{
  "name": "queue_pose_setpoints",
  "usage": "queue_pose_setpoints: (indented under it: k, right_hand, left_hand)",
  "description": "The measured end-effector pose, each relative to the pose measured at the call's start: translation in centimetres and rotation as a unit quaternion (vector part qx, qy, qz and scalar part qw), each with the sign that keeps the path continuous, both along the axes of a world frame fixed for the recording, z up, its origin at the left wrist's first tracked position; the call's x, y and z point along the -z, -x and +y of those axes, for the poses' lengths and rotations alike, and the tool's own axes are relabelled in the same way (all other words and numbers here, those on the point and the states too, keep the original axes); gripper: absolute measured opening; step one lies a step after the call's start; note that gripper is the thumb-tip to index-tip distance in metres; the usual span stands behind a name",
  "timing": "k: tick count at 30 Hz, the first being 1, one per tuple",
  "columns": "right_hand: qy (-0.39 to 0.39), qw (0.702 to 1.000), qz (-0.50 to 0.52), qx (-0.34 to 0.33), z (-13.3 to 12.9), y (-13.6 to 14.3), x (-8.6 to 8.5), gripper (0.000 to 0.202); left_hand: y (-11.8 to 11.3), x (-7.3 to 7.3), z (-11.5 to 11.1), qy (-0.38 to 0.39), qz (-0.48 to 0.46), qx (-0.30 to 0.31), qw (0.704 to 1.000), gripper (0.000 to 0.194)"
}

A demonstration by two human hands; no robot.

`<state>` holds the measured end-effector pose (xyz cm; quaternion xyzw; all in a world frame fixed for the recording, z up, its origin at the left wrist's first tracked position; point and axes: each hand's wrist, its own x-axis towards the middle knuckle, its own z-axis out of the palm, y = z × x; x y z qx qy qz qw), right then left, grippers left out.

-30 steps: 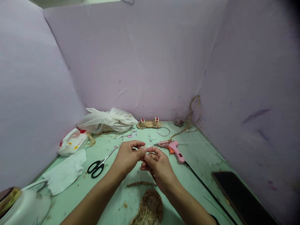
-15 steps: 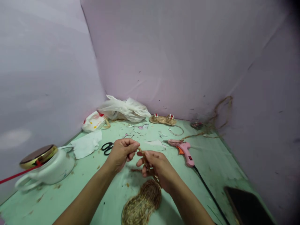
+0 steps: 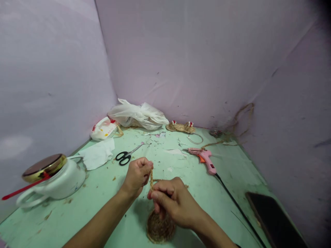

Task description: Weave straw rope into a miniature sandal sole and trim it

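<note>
My left hand [image 3: 138, 175] is closed, pinching the upper end of a short stretch of twisted straw cord [image 3: 151, 178] between thumb and fingers. Lower down and to the right, my right hand [image 3: 172, 199] pinches the same cord between thumb and forefinger. A thin part of the cord passes behind my right hand. Beneath the hands lies a coiled straw piece [image 3: 160, 227], partly covered by my right hand. Black-handled scissors [image 3: 124, 157] rest just beyond my left hand.
A pink glue gun [image 3: 207, 160] with a black cable lies at right, near a dark phone-like slab [image 3: 276, 220]. At left stands a white pot [image 3: 67, 179] with a gold-rimmed lid [image 3: 43, 167]. White plastic bag [image 3: 139, 115], straw piece with beads [image 3: 181, 127] and metal ring [image 3: 195, 138] lie behind.
My right hand has moved down and turned, and the cord between the hands now shows more upright. The view has shifted slightly, leaving the scissors more visible and the coiled piece lower in view.
</note>
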<state>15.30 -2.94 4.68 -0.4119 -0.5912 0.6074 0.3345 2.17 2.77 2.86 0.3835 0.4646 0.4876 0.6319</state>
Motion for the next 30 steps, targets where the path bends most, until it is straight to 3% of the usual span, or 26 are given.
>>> queue_pose_setpoints:
  k: [4, 9, 12, 17, 21, 23, 28, 30]
  right_hand:
    - [0.080, 0.996, -0.003, 0.031, -0.8, -0.7, 1.9, 0.018]
    - [0.054, 0.988, 0.007, 0.145, -2.6, -1.4, 3.7, 0.028]
    - [0.069, 0.982, 0.024, 0.176, -3.3, -1.4, 4.0, 0.034]
    - [0.105, 0.977, 0.091, 0.159, -3.2, -1.5, 4.5, 0.043]
    - [0.103, 0.977, 0.086, 0.165, -3.4, -1.4, 4.6, 0.041]
    - [0.067, 0.985, 0.056, 0.147, -3.9, -1.3, 4.5, 0.035]
    - [-0.110, 0.993, -0.037, 0.034, -5.5, -1.0, 3.8, 0.036]
    - [-0.115, 0.992, -0.041, 0.037, -5.7, -0.9, 3.7, 0.035]
  left_hand:
    - [1.0, 1.3, 1.0, 0.012, 0.003, -0.014, 1.000, 0.036]
    - [1.6, 1.2, 0.9, 0.016, 0.028, 0.004, 0.999, 0.035]
    - [1.8, 0.9, 0.4, 0.009, 0.030, 0.022, 0.999, 0.035]
    - [1.5, 1.1, -0.6, 0.036, -0.049, 0.115, 0.992, 0.037]
    - [0.4, 1.7, -1.7, 0.090, -0.020, 0.170, 0.981, 0.032]
    - [-0.2, 2.0, -2.4, 0.114, -0.005, 0.174, 0.978, 0.031]
    - [-1.1, 2.5, -3.5, 0.222, -0.009, 0.225, 0.949, 0.032]
    - [-1.0, 2.5, -3.4, 0.221, -0.019, 0.231, 0.947, 0.032]
